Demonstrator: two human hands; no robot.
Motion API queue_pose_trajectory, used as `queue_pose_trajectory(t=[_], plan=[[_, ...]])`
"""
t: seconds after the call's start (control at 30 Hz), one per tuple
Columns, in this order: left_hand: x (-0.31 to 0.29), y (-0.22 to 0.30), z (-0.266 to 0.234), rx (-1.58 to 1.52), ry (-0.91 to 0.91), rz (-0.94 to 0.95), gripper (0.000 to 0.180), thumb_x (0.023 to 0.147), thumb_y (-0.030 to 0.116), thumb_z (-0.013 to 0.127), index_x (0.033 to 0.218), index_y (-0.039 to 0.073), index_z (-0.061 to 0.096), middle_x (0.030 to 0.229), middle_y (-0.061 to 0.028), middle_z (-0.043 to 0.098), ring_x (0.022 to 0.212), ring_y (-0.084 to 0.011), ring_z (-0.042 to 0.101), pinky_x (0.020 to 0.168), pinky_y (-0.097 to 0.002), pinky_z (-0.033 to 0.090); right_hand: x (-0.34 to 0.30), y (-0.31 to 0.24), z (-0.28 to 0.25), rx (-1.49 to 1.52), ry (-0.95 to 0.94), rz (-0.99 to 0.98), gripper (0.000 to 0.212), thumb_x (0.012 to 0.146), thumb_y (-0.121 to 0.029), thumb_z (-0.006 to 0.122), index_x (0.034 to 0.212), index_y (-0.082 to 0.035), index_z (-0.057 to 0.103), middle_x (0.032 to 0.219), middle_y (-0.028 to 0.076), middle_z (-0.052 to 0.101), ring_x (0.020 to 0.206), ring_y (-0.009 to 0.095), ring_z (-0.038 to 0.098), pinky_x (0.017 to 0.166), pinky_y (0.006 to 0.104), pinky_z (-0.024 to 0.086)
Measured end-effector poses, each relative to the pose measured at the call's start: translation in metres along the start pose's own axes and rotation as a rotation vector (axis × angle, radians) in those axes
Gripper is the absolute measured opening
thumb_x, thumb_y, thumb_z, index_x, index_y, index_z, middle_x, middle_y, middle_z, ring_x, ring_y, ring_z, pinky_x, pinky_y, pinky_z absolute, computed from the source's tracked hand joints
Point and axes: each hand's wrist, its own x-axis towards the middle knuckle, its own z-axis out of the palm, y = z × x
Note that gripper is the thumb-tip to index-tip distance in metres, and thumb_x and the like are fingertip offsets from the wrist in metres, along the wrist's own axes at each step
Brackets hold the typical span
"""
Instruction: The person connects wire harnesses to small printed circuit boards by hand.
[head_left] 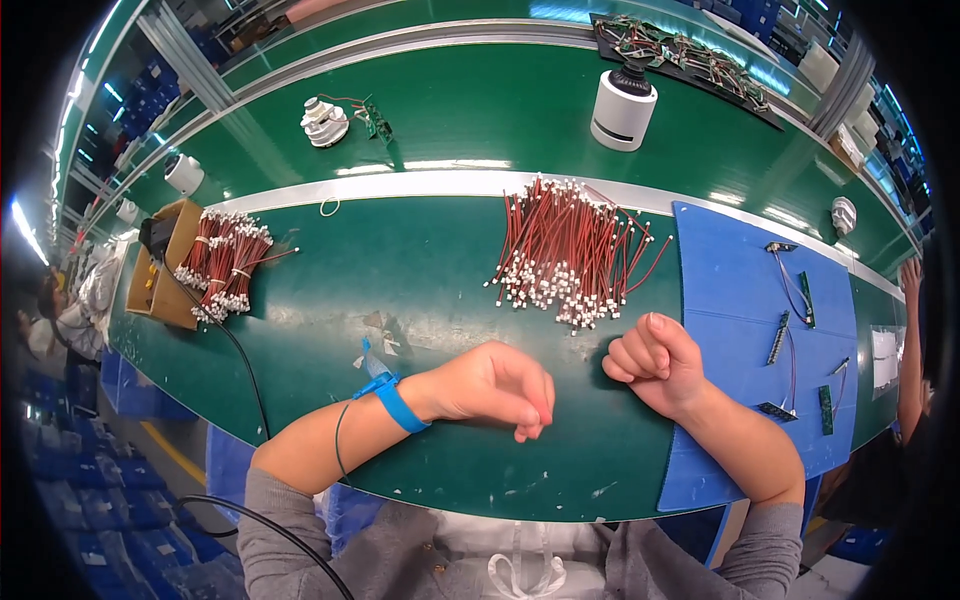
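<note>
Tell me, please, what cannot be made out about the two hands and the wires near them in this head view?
- Left hand: fingers curl down, so the fingertips hide whether anything is pinched.
- Right hand: closed in a fist; its own fingers hide the palm.
- Loose red wires: white end connectors too small to tell apart.
- Small circuit boards on the blue mat: details too small, bent by the fisheye rim.

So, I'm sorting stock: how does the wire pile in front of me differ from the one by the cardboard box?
The middle wire pile is larger, loose and fanned out; the left wire bundles are fewer and tied in bunches, leaning on the cardboard box. Both are red wires with white connectors on the green bench.
</note>
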Motion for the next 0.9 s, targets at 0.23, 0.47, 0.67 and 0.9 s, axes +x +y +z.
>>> queue_pose_trajectory(t=[0.23, 0.47, 0.67, 0.9], plan=[[-0.003, 0.000, 0.004, 0.110, -0.037, -0.096, 0.013, 0.079, -0.003, 0.064, 0.073, 0.003, 0.054, 0.075, -0.0052, 0.053, 0.064, -0.0100, 0.050, 0.056, -0.0239, 0.043, 0.004, 0.007, -0.003, 0.026, -0.018, -0.008, 0.045, 0.092, -0.024, 0.042, 0.049, -0.013, 0.034, 0.043, -0.002, 0.029, 0.046, 0.010, 0.027, 0.051, 0.0275, 0.028], [-0.007, 0.008, 0.002, 0.141, -0.010, -0.164, 0.032, 0.078, -0.002, 0.064, 0.063, 0.007, 0.038, 0.065, 0.0002, 0.043, 0.062, -0.0092, 0.038, 0.055, -0.0233, 0.032, 0.009, 0.013, 0.004, -0.019, -0.049, -0.020, 0.045, 0.093, -0.025, 0.039, 0.049, -0.014, 0.036, 0.042, -0.004, 0.027, 0.044, 0.009, 0.024, 0.049, 0.0261, 0.026], [-0.014, 0.012, 0.003, 0.172, -0.022, -0.185, 0.035, 0.082, 0.001, 0.061, 0.062, 0.008, 0.033, 0.063, 0.0019, 0.038, 0.061, -0.0085, 0.033, 0.055, -0.0237, 0.030, 0.009, 0.016, 0.012, -0.070, -0.077, -0.041, 0.043, 0.092, -0.025, 0.042, 0.051, -0.014, 0.036, 0.042, -0.004, 0.028, 0.044, 0.010, 0.025, 0.048, 0.0262, 0.025], [-0.020, 0.014, 0.003, 0.172, -0.020, -0.205, 0.035, 0.082, 0.001, 0.061, 0.062, 0.008, 0.034, 0.064, 0.0024, 0.037, 0.060, -0.0070, 0.032, 0.055, -0.0233, 0.029, 0.010, 0.018, 0.018, -0.065, -0.064, -0.021, 0.044, 0.091, -0.023, 0.043, 0.049, -0.012, 0.036, 0.045, -0.001, 0.031, 0.046, 0.011, 0.028, 0.051, 0.0281, 0.028]])
